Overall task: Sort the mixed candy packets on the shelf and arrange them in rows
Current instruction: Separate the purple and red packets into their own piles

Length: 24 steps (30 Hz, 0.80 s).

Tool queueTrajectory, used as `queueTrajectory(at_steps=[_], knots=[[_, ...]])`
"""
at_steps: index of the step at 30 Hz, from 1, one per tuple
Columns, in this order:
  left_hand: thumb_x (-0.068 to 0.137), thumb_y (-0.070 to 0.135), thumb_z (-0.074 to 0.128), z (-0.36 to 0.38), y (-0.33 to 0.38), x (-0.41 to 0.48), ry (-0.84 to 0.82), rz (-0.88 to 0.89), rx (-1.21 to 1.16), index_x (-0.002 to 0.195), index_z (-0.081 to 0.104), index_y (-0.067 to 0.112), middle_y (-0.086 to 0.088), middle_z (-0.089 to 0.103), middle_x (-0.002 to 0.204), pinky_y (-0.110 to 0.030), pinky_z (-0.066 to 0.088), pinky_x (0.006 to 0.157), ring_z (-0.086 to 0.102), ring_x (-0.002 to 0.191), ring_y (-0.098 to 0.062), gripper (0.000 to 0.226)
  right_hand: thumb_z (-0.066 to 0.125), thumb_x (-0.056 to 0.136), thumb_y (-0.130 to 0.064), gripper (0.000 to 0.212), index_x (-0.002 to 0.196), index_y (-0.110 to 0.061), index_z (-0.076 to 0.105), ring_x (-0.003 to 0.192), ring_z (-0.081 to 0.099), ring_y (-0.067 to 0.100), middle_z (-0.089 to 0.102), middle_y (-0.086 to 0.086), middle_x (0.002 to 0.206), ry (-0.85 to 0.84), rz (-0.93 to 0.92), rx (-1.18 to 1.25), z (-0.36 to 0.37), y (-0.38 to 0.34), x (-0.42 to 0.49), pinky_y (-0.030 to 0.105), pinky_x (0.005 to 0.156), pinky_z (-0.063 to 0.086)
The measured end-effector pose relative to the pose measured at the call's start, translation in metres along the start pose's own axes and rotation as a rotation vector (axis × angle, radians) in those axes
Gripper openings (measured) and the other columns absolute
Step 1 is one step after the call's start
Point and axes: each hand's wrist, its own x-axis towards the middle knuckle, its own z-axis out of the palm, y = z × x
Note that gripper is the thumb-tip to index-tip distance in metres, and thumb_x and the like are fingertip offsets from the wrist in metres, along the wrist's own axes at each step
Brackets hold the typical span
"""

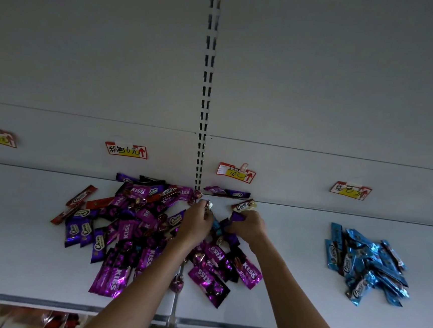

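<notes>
A mixed heap of purple, magenta, red and black candy packets (131, 224) lies on the white shelf (19, 251) at centre left. My left hand (196, 223) reaches into the heap's right edge and pinches a small wrapped candy (208, 205) at its fingertips. My right hand (249, 225) grips several packets, among them a brown-and-white Choco packet (243, 206) sticking up and purple ones below. More magenta Kiss packets (227, 266) lie under and between my forearms. A separate pile of blue packets (366, 266) sits at the right.
Handwritten price tags (126, 150) (235, 173) (350, 190) are stuck on the shelf's back panel. A slotted upright (207, 84) runs up the middle. Two purple packets (227, 191) lie against the back. A lower shelf with reddish goods (13, 318) shows bottom left.
</notes>
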Motion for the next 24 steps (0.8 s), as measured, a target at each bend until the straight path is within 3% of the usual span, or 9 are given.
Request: queueTrajectory(at_steps=[2,3,4,6,8,11,15,19,24], knots=[[0.088,0.015,0.059,0.003,0.001,0.003,0.002,0.030,0.063,0.100,0.052,0.003,-0.007,0.051,0.091,-0.023,0.036,0.063,0.051,0.084,-0.021,0.018,0.070,0.081,-0.021,0.014,0.087,-0.009,0.067,0.077,0.057,0.020,0.060,0.005,0.079,0.039,-0.056,0.038,-0.004,0.001,0.001,0.026,0.059,0.044],[0.086,0.016,0.062,0.005,0.000,0.005,-0.019,0.039,0.116,0.107,0.052,0.003,-0.008,0.052,0.100,-0.023,0.039,0.071,0.052,0.092,-0.021,0.027,0.064,0.085,-0.021,0.013,0.092,-0.009,0.068,0.082,0.059,0.022,0.064,0.006,0.084,0.088,-0.090,0.031,-0.006,0.001,0.001,0.025,0.061,0.044],[0.085,0.015,0.064,0.006,0.001,0.006,-0.046,0.055,0.165,0.114,0.052,0.004,-0.009,0.051,0.109,-0.024,0.040,0.078,0.051,0.101,-0.021,0.034,0.058,0.088,-0.016,0.018,0.104,-0.011,0.067,0.093,0.060,0.024,0.066,0.007,0.098,0.145,-0.138,-0.023,-0.007,0.003,0.002,0.024,0.067,0.045],[0.083,0.011,0.063,0.005,0.003,0.007,-0.104,0.077,0.231,0.122,0.051,0.005,-0.011,0.048,0.122,-0.025,0.039,0.091,0.048,0.113,-0.023,0.041,0.048,0.086,0.000,0.048,0.129,-0.019,0.053,0.121,0.047,0.023,0.053,0.002,0.134,0.173,-0.264,-0.226,-0.008,0.009,0.010,0.030,0.090,0.044],[0.084,0.008,0.062,0.004,0.004,0.008,-0.133,0.072,0.266,0.126,0.051,0.006,-0.010,0.044,0.128,-0.025,0.036,0.098,0.046,0.118,-0.024,0.043,0.046,0.082,0.006,0.064,0.138,-0.024,0.043,0.132,0.031,0.020,0.038,-0.004,0.146,0.119,-0.338,-0.435,-0.006,0.014,0.014,0.036,0.102,0.033],[0.085,0.014,0.064,0.003,0.004,0.007,-0.077,-0.056,0.268,0.126,0.048,0.007,-0.011,0.037,0.130,-0.021,0.039,0.089,0.048,0.114,-0.025,0.045,0.050,0.084,0.003,0.056,0.135,-0.021,0.048,0.123,0.036,0.022,0.046,0.001,0.137,0.198,-0.350,-0.535,-0.003,0.020,0.016,0.035,0.096,0.035],[0.084,0.009,0.064,0.007,0.004,0.007,-0.038,-0.144,0.260,0.112,0.052,0.004,-0.013,0.057,0.114,-0.027,0.051,0.078,0.058,0.100,-0.023,0.031,0.051,0.088,-0.008,0.036,0.123,-0.012,0.057,0.112,0.044,0.027,0.054,0.011,0.119,0.235,-0.274,-0.542,-0.005,0.020,0.017,0.034,0.089,0.039],[0.083,0.008,0.064,0.009,0.007,0.009,-0.030,-0.189,0.200,0.115,0.054,0.004,-0.011,0.061,0.112,-0.028,0.050,0.075,0.060,0.100,-0.023,0.034,0.057,0.088,-0.012,0.019,0.103,-0.010,0.067,0.091,0.058,0.026,0.064,0.010,0.103,0.213,-0.240,-0.342,-0.005,0.020,0.014,0.028,0.067,0.042],[0.081,0.021,0.067,0.012,0.007,0.011,-0.023,-0.208,0.258,0.114,0.055,0.007,-0.010,0.060,0.115,-0.030,0.050,0.076,0.058,0.102,-0.023,0.038,0.055,0.092,-0.017,0.016,0.085,-0.008,0.066,0.070,0.053,0.019,0.061,0.007,0.084,0.298,-0.312,-0.143,-0.003,0.031,-0.001,0.023,0.051,0.032]])
